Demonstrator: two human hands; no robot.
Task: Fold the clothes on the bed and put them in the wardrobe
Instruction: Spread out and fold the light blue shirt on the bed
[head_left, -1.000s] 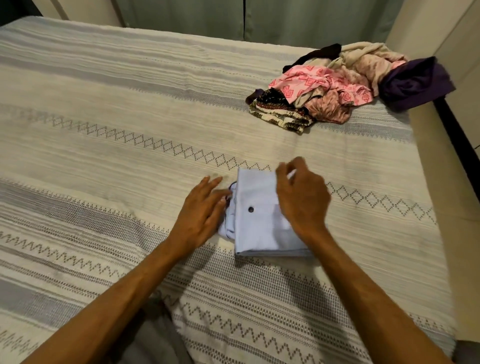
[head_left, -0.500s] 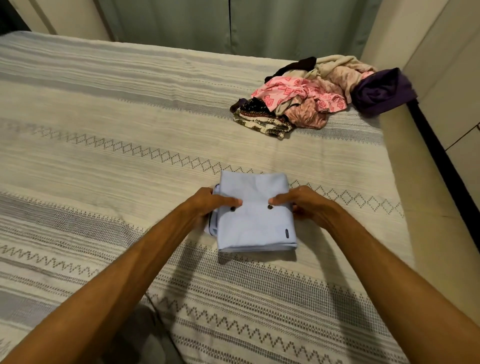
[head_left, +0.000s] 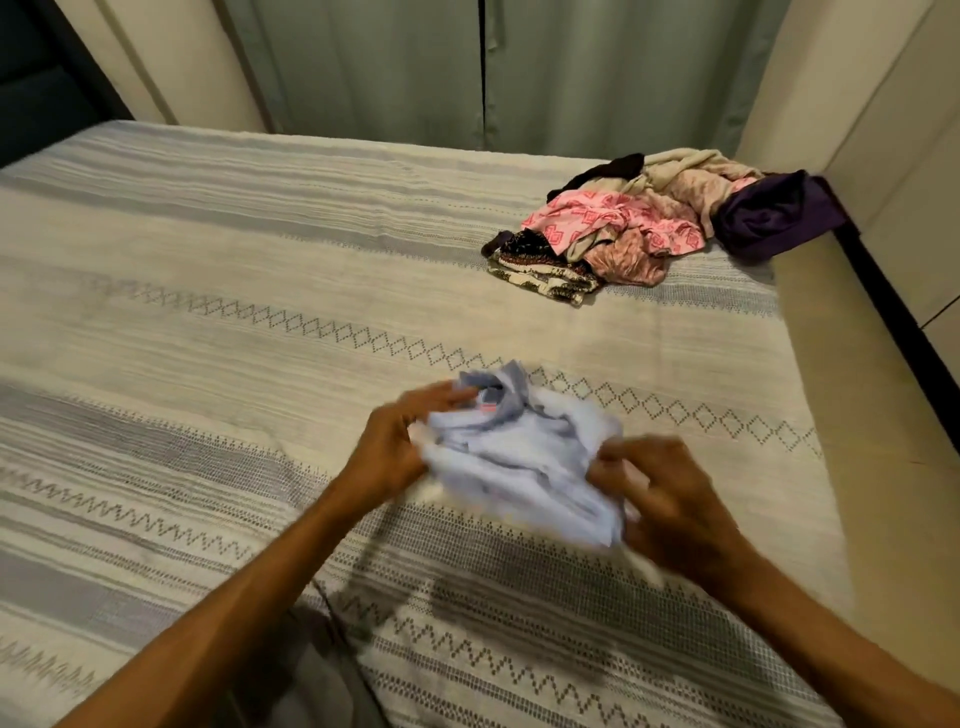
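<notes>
Between the left hand (head_left: 395, 447) and the right hand (head_left: 670, 499) is the light blue shirt (head_left: 524, 457), held by both hands a little above the bed cover (head_left: 208, 322); its shadow falls on the cover below and toward the person. The left hand grips the left edge of the bundle, with its fingers (head_left: 441, 397) reaching to the collar part at the top, where a small red label shows. The right hand closes on the right lower edge of the shirt, thumb on top, but both hands and the cloth are blurred, so the exact grip of single fingers cannot be told. The shirt looks bunched and layered, not flat. Beyond the right hand, well apart from it and toward the far right corner of the bed, lies the pile of unfolded clothes (head_left: 644, 228): a pink patterned piece (head_left: 597, 218) in the middle, a dark brown printed piece (head_left: 540, 265) at its left front, a beige piece (head_left: 691, 166) behind, and a dark purple piece (head_left: 769, 218) at the right, hanging at the bed edge. Nothing lies between the hands and this pile, only the bare striped cover with its diamond line. Farther behind the bed hangs a pale green curtain (head_left: 415, 67). To the right of the right hand, past the edge of the bed, a strip of floor (head_left: 872, 415) runs along a light cabinet front (head_left: 914, 182).
</notes>
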